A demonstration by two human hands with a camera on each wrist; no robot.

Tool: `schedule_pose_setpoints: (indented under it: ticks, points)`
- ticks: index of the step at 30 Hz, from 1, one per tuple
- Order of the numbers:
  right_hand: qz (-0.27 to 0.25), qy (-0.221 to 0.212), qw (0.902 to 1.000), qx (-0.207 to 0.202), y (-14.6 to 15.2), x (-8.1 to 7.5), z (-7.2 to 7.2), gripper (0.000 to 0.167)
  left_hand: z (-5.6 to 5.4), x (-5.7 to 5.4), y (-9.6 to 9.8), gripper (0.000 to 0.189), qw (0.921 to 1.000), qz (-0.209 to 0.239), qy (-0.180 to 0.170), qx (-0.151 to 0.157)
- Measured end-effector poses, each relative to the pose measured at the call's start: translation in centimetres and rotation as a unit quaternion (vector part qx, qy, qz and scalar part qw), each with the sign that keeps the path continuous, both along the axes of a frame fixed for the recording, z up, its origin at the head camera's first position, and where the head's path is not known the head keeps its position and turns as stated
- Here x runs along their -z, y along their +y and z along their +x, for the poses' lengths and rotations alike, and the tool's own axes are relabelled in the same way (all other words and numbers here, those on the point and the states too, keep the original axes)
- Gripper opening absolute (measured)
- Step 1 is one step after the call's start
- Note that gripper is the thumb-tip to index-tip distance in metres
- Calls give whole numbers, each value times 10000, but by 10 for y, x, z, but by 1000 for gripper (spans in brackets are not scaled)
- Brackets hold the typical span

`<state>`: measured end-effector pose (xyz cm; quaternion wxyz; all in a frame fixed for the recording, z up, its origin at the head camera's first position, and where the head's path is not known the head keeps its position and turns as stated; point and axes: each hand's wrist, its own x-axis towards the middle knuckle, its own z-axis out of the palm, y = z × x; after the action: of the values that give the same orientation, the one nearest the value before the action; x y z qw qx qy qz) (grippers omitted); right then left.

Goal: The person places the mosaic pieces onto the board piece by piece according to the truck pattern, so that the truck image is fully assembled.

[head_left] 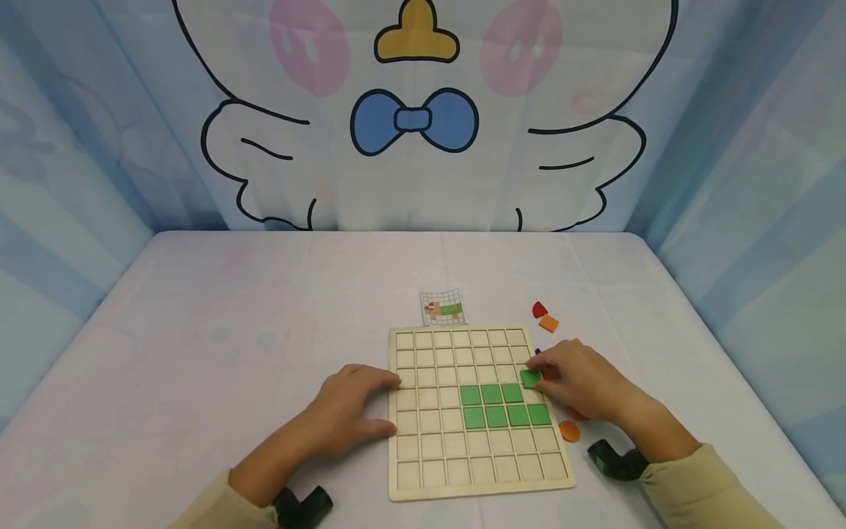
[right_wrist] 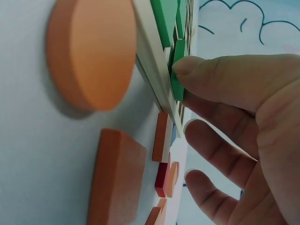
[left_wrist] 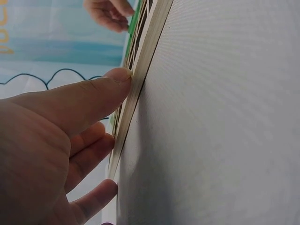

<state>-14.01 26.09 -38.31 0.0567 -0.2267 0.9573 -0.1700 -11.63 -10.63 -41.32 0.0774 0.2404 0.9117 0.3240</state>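
Note:
A wooden grid board (head_left: pixel 436 444) lies flat on the table, with several green square tiles (head_left: pixel 496 416) set in two rows of its cells. My left hand (head_left: pixel 344 411) touches the board's left edge, thumb and fingers spread and nearly straight. At the board's right side my right hand (head_left: pixel 588 378) pinches one green square tile (right_wrist: pixel 177 82) between thumb and forefinger. That tile is over the right end of the upper green row, tilted against the grid. In the right wrist view the other fingers are loosely bent.
Behind the board lies a small picture card (head_left: pixel 443 308). Right of the board are an orange disc (head_left: pixel 569 431), an orange square (head_left: pixel 548 323), a red piece (head_left: pixel 539 309) and other pieces partly hidden by my right hand. A printed curtain (head_left: pixel 423 184) stands behind the table.

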Motion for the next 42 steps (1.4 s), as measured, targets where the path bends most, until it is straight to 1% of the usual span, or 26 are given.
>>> schedule_pose_setpoints:
  ticks: [8,16,20,29,36,42]
  points:
    - [-79,33,9999,-120,1,0,3,27,1,-3,-1,54,10000,-54,46,-7]
    - [-100,-70,9999,-79,0,0,6,27,0,-1,0,54,10000,-31,22,-15]
    - [-90,-45,9999,-132,1,0,7,27,1,-2,1,55,10000,13,-32,-60]
    - [-47,-46,9998,-168,4,-1,8,25,1,-2,-2,54,9998,12,202,60]
    - [-49,-92,9999,-94,5,-2,11,25,1,-1,-2,54,9998,12,195,65]
    - [-103,-78,9998,-129,5,-2,12,24,1,0,-2,55,9998,-2,205,54]
